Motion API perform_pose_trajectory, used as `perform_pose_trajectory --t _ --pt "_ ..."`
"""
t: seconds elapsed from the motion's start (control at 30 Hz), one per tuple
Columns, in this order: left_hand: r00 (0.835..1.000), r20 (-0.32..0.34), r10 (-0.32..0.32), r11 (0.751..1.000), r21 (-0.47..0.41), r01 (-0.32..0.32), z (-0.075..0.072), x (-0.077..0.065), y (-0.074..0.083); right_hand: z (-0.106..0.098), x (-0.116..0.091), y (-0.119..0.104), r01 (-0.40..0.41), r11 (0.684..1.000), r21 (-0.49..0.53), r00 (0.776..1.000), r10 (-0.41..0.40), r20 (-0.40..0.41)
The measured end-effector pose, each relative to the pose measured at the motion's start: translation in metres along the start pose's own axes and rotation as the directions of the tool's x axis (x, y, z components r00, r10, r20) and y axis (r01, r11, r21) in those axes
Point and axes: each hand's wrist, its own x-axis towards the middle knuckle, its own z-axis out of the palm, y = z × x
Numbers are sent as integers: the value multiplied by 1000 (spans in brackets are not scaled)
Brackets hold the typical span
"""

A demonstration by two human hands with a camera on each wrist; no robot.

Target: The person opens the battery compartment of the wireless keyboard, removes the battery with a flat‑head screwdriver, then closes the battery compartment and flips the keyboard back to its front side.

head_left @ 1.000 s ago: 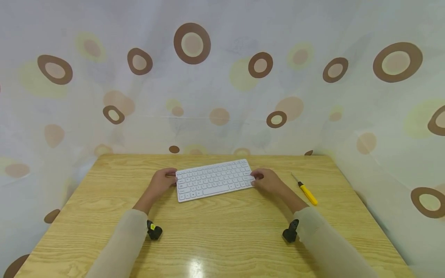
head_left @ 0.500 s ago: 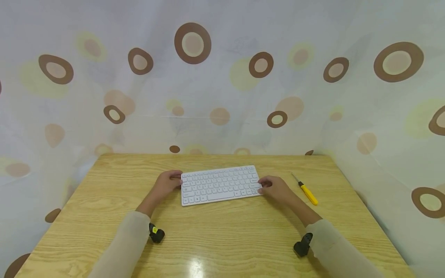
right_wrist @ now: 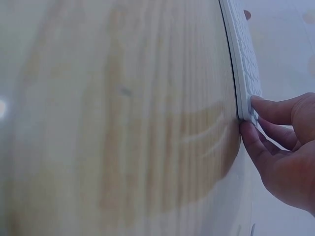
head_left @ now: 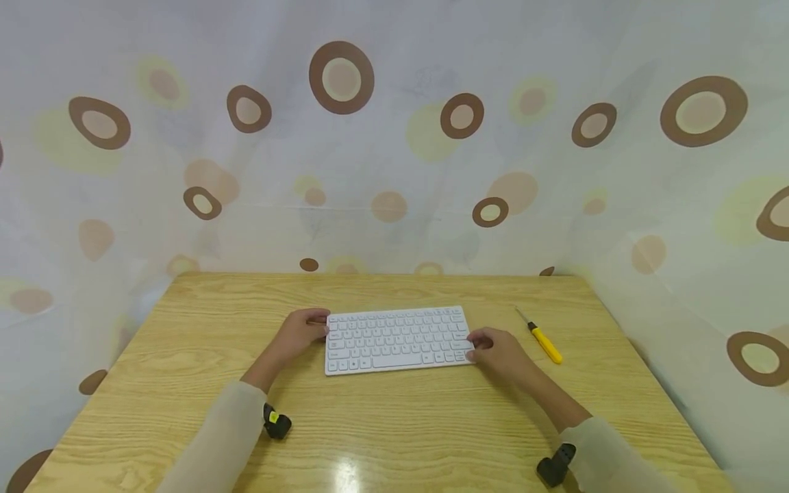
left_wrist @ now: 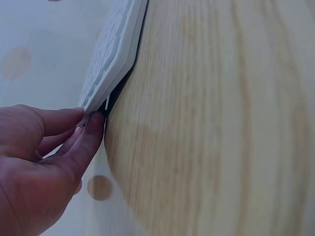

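A white compact keyboard (head_left: 397,340) lies nearly level across the middle of the wooden table, keys facing up. At its left end my left hand (head_left: 300,335) pinches the short edge. The left wrist view shows the thumb on the top of the keyboard (left_wrist: 115,54) and fingertips under its edge, with a dark gap beneath it. My right hand (head_left: 502,352) pinches the opposite end near the front corner. In the right wrist view that hand (right_wrist: 285,137) has its thumb on the keys and fingers below the corner, close over the tabletop.
A screwdriver (head_left: 545,342) with a yellow handle lies right of the keyboard, beyond my right hand, its tip toward the back. Behind the wooden table (head_left: 394,431) hangs a pale curtain (head_left: 394,150) with brown circles, also closing off both sides.
Both hands have brought the keyboard toward me and to the right, turning it straighter to the table's edge. My right forearm has shifted right and nearer. The screwdriver has stayed put.
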Motion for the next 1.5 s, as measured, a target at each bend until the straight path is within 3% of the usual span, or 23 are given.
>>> perform_pose_trajectory --t 0.3,1.03,1.5 --pt "1000 2 -9 999 33 9 4 -9 1 2 -20 -4 -59 998 23 998 59 -7" --pt "999 45 -3 998 -58 6 6 -38 0 10 -55 -9 -66 997 31 997 67 -43" --pt "999 50 -17 997 -73 20 7 -39 0 12 -62 -8 -74 997 34 996 76 -43"
